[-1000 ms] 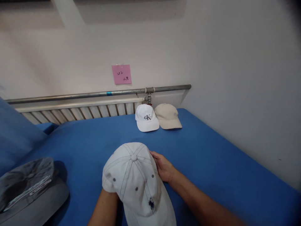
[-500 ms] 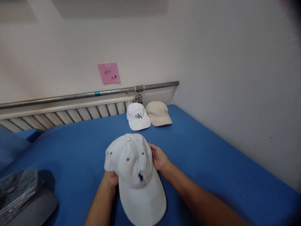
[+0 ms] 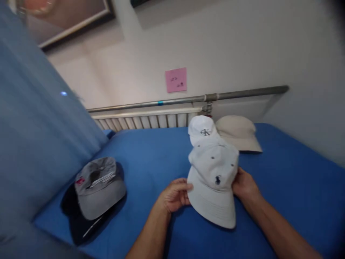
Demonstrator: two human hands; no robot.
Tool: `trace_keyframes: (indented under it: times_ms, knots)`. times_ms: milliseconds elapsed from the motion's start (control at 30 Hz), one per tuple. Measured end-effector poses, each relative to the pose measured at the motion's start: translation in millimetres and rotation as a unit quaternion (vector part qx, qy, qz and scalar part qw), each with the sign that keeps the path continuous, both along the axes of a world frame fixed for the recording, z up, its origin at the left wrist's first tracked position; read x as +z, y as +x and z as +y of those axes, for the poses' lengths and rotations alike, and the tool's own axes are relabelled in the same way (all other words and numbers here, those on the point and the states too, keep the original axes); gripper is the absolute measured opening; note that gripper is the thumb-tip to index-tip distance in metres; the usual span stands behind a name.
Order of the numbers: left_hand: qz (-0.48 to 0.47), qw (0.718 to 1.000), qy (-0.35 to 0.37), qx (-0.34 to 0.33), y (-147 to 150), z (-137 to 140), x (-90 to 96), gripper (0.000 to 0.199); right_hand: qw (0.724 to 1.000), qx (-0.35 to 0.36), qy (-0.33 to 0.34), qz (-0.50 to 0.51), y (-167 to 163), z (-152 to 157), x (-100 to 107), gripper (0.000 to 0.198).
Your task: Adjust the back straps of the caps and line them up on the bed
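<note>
Between my two hands is a white baseball cap (image 3: 212,180) with a small dark horse-rider emblem, its brim toward me and angled down. My left hand (image 3: 176,194) pinches the brim's left edge, thumb on top. At the cap's right side, my right hand (image 3: 246,183) grips the lower edge, with some fingers hidden behind it. Just beyond, a white cap with black "CK" letters (image 3: 201,129) is partly covered by the held one. Beside it on the right rests a beige cap (image 3: 237,131).
On the left of the blue bed (image 3: 142,158), a grey cap (image 3: 104,194) lies on a black cap (image 3: 78,226). A blue curtain (image 3: 40,126) hangs at far left. Along the wall run a radiator (image 3: 151,120) and a metal pipe (image 3: 183,100), under a pink note (image 3: 176,80).
My view has swung left, bringing the curtain and the stacked caps into sight. The held cap has moved away from me toward the CK cap. My left hand has shifted to its brim.
</note>
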State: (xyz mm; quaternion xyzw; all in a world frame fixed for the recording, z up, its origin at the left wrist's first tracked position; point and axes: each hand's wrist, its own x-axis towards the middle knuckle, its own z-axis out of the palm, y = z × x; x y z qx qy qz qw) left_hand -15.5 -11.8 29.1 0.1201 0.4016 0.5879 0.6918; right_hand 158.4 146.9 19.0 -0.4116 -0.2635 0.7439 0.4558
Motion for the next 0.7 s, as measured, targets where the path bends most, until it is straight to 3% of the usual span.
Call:
trace_keyframes:
  times_ms: [67,233,367,500,600,700]
  knots:
    - [0.024,1.0,-0.003,0.021,0.5,-11.8,0.9,0.034,0.997,0.005,-0.07,-0.01,-6.1,1.9,-4.3,0.028]
    - [0.071,0.987,0.043,0.136,-14.4,-38.6,16.3,0.042,0.997,0.041,-0.061,-0.01,-18.8,-18.3,7.1,0.022]
    - [0.115,0.96,0.09,0.241,-59.8,-58.1,45.0,0.043,0.997,0.048,-0.03,-0.045,-19.1,-35.2,20.2,0.016]
    - [0.154,0.908,0.104,0.375,-122.6,-78.3,68.9,0.033,0.996,0.064,-0.014,-0.065,-15.8,-40.3,23.1,0.016]
    - [0.167,0.874,0.057,0.454,-157.8,-93.8,69.4,0.02,0.995,0.073,-0.027,-0.068,-15.0,-40.9,24.0,0.018]
    - [0.17,0.847,0.003,0.504,-170.3,-107.4,57.9,0.02,0.994,0.08,-0.031,-0.072,-15.9,-41.3,25.0,0.02]
